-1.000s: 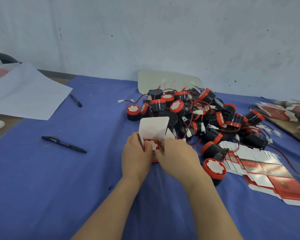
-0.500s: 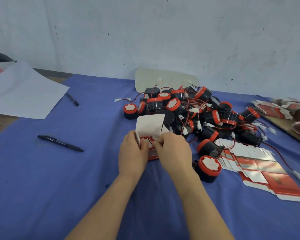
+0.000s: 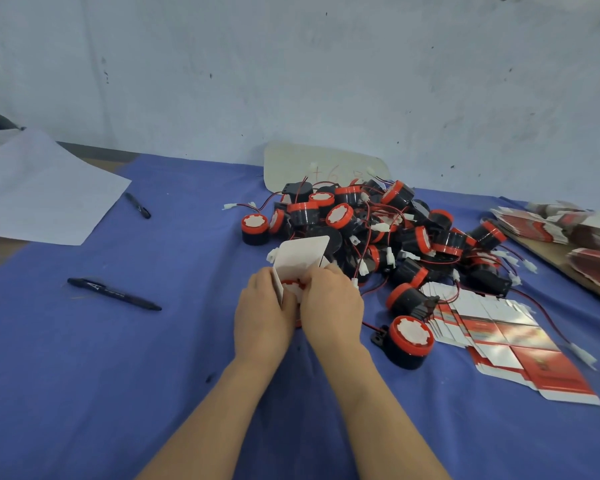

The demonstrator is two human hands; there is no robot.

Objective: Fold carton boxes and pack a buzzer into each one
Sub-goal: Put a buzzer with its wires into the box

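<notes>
A small carton box (image 3: 300,258) stands on the blue cloth with its white top flap raised. Inside its mouth sits a buzzer (image 3: 291,286) with a red rim and white face. My left hand (image 3: 262,318) grips the box's left side. My right hand (image 3: 331,306) holds the right side, its fingers curled over the opening and the buzzer. Behind lies a pile of black and red buzzers (image 3: 378,230) with red wires. One loose buzzer (image 3: 409,341) stands to the right of my right hand. Flat red and white cartons (image 3: 506,341) lie fanned out at the right.
Two black pens (image 3: 113,293) (image 3: 137,205) lie on the blue cloth (image 3: 118,358) at the left. A white paper sheet (image 3: 39,192) covers the far left corner. A pale board (image 3: 323,168) leans at the wall. More flat cartons (image 3: 568,226) are stacked at the far right.
My hands have closed in tighter around the box mouth, and my right fingers now cover more of the buzzer. The box flap stays up.
</notes>
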